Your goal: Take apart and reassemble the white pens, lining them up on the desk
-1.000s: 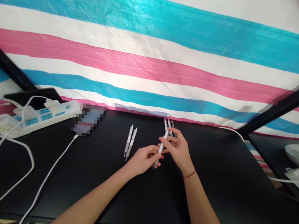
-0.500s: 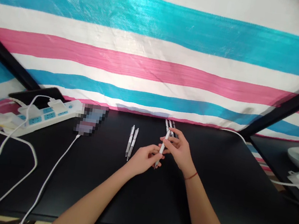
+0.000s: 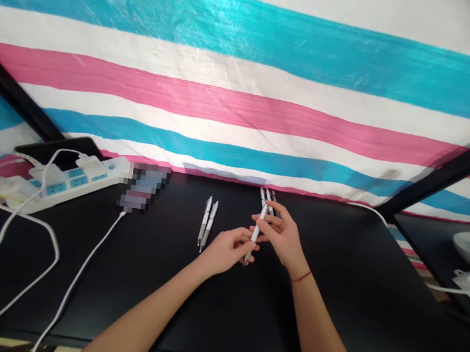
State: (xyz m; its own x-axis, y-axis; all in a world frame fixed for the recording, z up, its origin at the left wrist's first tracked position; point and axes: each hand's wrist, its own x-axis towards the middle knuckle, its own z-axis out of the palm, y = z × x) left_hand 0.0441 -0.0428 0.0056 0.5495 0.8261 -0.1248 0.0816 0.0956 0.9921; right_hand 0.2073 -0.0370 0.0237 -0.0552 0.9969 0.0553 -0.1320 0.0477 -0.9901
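Head view shows a white pen (image 3: 254, 236) held over the middle of a black table (image 3: 330, 308), just right of the frame's centre. The pen stands nearly upright in the picture, its tip pointing down toward the near edge. The left hand (image 3: 228, 250) closes its fingers and thumb round the lower part of the barrel, and the right hand (image 3: 281, 236) pinches the upper part between thumb and fingers, so both hands are clamped on the one pen. A thin red cord (image 3: 300, 276) circles the right wrist.

Just behind the right hand, toward the upper middle of the frame, a small group of pens (image 3: 267, 197) lies on the table, partly hidden by the fingers. To the left of the hands, a pair of white pens (image 3: 206, 223) lies side by side, touching or nearly so, apart from the left hand.

Farther left, a blurred-out object (image 3: 144, 187) sits at the table's back edge with a white cable (image 3: 78, 276) running from it to the lower left. A white power strip (image 3: 71, 178) with blue sockets lies at the left edge amid looping cords. A tarp (image 3: 249, 84) striped in blue, pink and white fills the upper frame. No writing or brand can be read on anything.
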